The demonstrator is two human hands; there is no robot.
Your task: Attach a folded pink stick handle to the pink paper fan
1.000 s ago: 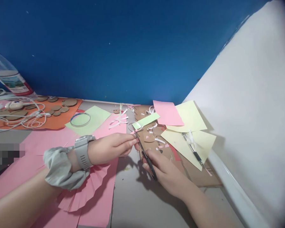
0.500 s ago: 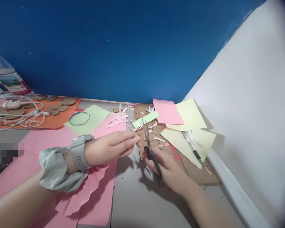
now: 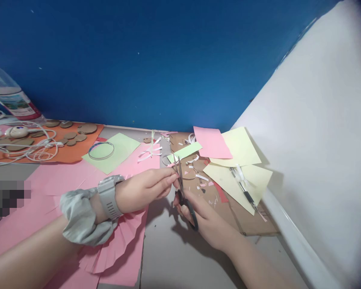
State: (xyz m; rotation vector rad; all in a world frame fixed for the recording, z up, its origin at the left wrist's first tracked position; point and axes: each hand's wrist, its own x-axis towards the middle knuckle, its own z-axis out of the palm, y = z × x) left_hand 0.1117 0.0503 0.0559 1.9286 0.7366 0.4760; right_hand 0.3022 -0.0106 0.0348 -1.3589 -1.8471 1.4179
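My left hand (image 3: 152, 184), with a grey watch (image 3: 110, 196) and a grey scrunchie (image 3: 87, 216) at its wrist, has its fingers pressed together. Pleated pink paper (image 3: 117, 247) fans out beneath the wrist and palm; the part inside the fingers is hidden. In my right hand (image 3: 201, 212) is a pair of black-handled scissors (image 3: 191, 212), fingers through the loops. The blades point up and away, slightly parted, right at my left fingertips. Behind the blade tips lies a light green paper strip (image 3: 188, 151).
Pink sheets (image 3: 126, 273) cover the left. A green square (image 3: 123, 146) bears a ring (image 3: 101, 151). Cardboard (image 3: 234, 212) with scraps, yellow papers (image 3: 243, 144), a pink paper (image 3: 212, 142) and a pen (image 3: 243, 188) are right. Cables (image 3: 48, 148) and a bottle (image 3: 15, 100) stand left, against a blue wall.
My left hand has moved slightly right, the pleated paper with it. My right hand has brought the scissors left, so the blades now meet my left fingertips.
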